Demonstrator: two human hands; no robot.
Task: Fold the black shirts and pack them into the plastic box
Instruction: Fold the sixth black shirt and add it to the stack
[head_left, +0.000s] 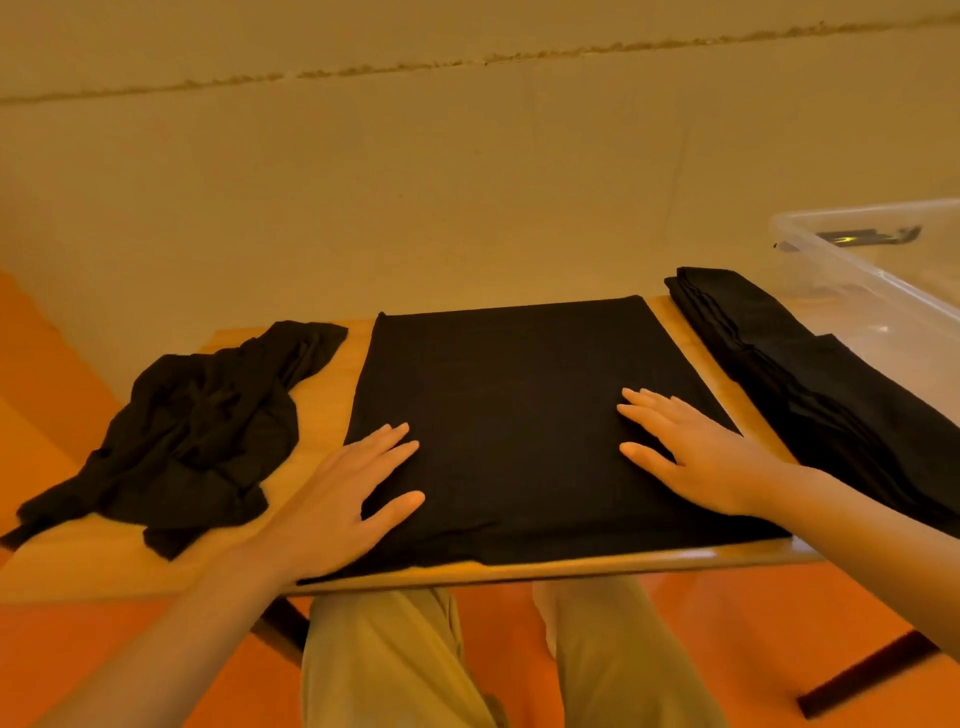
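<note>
A black shirt (514, 384) lies flat in a neat rectangle in the middle of the wooden table (332, 374). My left hand (343, 499) rests palm down on its near left part, fingers spread. Palm down on the near right part lies my right hand (696, 452), fingers apart too. A crumpled black shirt (197, 431) sits in a heap on the table's left side. Along the right edge lies a stack of folded black shirts (810, 384). The clear plastic box (883, 291) stands at the far right, beside that stack.
The table is small, and its near edge (571, 569) runs just above my knees in tan trousers (395, 660). A plain wall rises right behind it. The floor around is orange, and a dark table leg (867, 675) slants at the lower right.
</note>
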